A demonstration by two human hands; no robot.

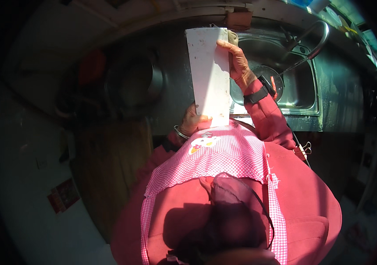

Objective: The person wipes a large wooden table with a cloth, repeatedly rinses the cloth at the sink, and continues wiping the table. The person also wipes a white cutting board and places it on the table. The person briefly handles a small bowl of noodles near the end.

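A long white flat panel (208, 76), stained with brownish spots, stands lengthwise before me between both hands. My left hand (191, 120) holds its near end, with the thumb lying on the face. Along the far right edge, my right hand (240, 64) grips it, thumb on top and the other fingers hidden behind. An olive-brown cloth-like thing (232, 38) shows behind the panel, beside my right hand; whether I hold it too is unclear. The panel's near end is at my pink checked apron (208, 159).
To the right is a stainless steel sink (299, 96). Its curved tap (322, 36) runs water towards a round bowl (261, 71) inside. On the left sits a metal pot (155, 78) in shadow. A brown wooden surface (115, 172) lies lower left.
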